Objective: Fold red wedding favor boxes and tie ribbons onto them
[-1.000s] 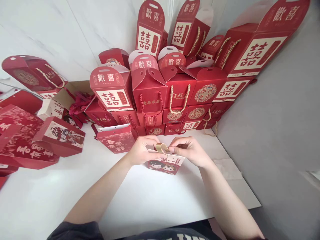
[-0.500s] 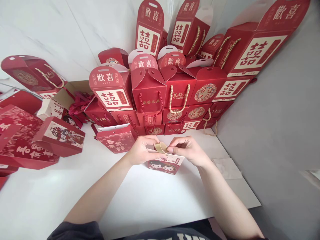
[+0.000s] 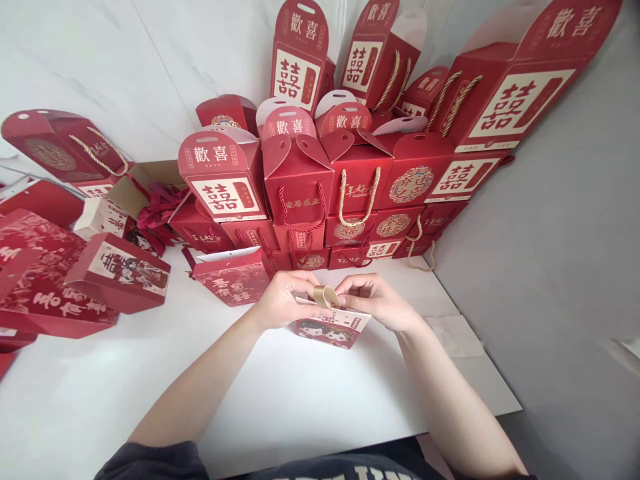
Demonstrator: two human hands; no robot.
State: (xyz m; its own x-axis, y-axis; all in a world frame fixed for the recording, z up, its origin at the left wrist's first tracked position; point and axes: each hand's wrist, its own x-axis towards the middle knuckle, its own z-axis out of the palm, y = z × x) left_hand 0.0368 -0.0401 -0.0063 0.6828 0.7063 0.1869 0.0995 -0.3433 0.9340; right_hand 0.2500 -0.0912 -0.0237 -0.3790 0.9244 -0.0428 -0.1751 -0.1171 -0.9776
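A small red and white gift box [image 3: 327, 331] with two cartoon figures stands on the white table between my hands. A gold ribbon [image 3: 329, 297] forms a loop above its top edge. My left hand [image 3: 284, 301] is closed at the left of the box top, its thumb along the front edge and its fingers behind, by the ribbon. From the right, my right hand [image 3: 377, 301] pinches the ribbon with thumb and forefinger at the top edge. The fingers hide part of the top and the ribbon's ends.
Red gift boxes [image 3: 297, 180] with rope handles are stacked along the wall behind. An open-topped red bag [image 3: 231, 281] stands left of my hands. More red boxes [image 3: 127, 273] lie farther left, near dark red ribbons [image 3: 161, 212]. The grey wall [image 3: 560, 267] borders the right side.
The ribbon loop has shifted slightly right and looks rounder. My right fingers have moved a little at the box top; my left hand is almost still.
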